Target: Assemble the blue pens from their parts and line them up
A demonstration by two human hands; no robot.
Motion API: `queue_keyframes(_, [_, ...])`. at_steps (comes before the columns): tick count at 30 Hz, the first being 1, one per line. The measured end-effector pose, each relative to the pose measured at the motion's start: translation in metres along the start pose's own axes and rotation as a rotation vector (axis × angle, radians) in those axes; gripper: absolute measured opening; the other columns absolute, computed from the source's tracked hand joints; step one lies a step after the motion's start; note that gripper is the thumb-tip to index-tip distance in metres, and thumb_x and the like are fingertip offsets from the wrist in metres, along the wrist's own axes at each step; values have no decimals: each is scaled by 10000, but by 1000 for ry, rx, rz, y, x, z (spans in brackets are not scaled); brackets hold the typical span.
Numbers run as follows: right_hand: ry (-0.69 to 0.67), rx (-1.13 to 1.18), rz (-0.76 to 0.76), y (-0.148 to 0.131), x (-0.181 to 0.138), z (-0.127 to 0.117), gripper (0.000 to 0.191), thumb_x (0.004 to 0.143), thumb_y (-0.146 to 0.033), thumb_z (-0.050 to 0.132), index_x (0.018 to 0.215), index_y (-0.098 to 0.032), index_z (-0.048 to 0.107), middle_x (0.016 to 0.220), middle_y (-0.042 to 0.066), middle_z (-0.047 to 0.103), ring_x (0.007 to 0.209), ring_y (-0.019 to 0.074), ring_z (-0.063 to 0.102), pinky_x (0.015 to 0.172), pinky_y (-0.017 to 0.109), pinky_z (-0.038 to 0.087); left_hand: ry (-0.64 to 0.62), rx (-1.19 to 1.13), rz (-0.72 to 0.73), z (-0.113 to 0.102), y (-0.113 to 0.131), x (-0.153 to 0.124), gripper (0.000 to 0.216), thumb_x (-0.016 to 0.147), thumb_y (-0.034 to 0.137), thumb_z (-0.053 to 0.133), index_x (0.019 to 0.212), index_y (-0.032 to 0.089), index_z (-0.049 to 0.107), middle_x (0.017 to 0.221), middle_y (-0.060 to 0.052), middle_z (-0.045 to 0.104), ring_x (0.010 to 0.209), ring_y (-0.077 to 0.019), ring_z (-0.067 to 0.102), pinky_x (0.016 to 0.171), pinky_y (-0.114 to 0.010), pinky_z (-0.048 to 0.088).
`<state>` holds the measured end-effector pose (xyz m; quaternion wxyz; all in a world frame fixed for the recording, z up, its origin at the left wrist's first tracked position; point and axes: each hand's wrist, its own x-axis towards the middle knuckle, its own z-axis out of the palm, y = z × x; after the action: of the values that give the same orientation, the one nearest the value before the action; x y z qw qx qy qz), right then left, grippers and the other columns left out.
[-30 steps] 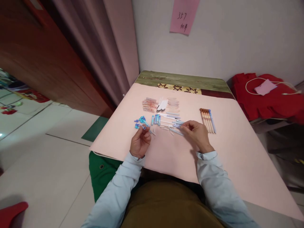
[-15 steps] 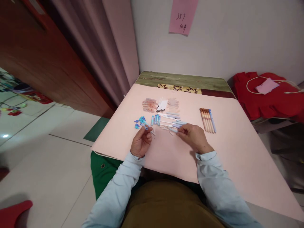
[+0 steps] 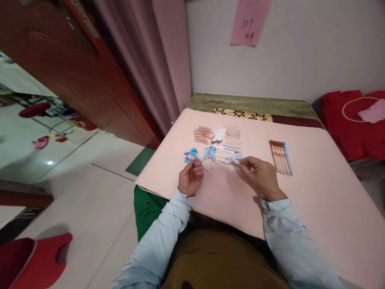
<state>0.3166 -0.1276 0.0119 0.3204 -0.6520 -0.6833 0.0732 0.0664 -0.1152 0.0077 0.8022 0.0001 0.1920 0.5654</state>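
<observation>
My left hand (image 3: 191,178) is closed on a blue pen barrel (image 3: 197,157), its open end facing me. In my right hand (image 3: 261,176), thumb and fingers pinch a pale blue pen part (image 3: 235,160), held just above white refill tubes (image 3: 222,156). Between the hands lie several short blue barrels (image 3: 209,152) side by side. Beyond my left fingertips is a small heap of blue and purple pen pieces (image 3: 193,151). Farther back are reddish clear parts (image 3: 202,135), white refills with dark tips (image 3: 218,135) and clear sleeves (image 3: 233,132).
Several cream pens with brown tops (image 3: 278,157) lie in a row with a blue pen (image 3: 287,158) at the table's right. The pink table cover (image 3: 228,208) reaches the near edge. A red cloth (image 3: 339,124) sits at far right; a red stool (image 3: 45,261) stands lower left.
The view has turned left, so the table appears farther right. My right hand's pale blue part has tilted and seems slightly raised. My left hand still grips the blue barrel.
</observation>
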Motion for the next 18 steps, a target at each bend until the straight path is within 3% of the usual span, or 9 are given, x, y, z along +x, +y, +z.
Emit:
queue_keyframes(6, [54, 133, -14, -1, 1, 1, 249, 828, -413, 606, 943, -228, 727, 776, 18, 710, 685, 163, 639, 656, 276, 460, 58, 40, 7, -1, 3, -1, 185, 989, 166, 383, 941, 154, 562, 722, 2, 473, 496, -23, 431, 449, -102, 372])
queue_keyframes(13, [68, 161, 30, 6, 4, -8, 198, 802, -351, 594, 880, -217, 718, 748, 8, 689, 676, 156, 617, 638, 262, 443, 6, 65, 35, 1, -1, 1, 163, 956, 147, 420, 926, 137, 580, 742, -15, 521, 545, -45, 473, 503, -135, 420])
queue_keyframes(18, [-33, 60, -27, 6, 5, -11, 162, 760, -311, 584, 816, -222, 708, 710, 2, 675, 656, 155, 598, 630, 260, 404, -31, 100, 104, 1, -2, 3, 97, 920, 158, 497, 908, 153, 593, 703, 4, 492, 537, -49, 443, 504, -148, 396])
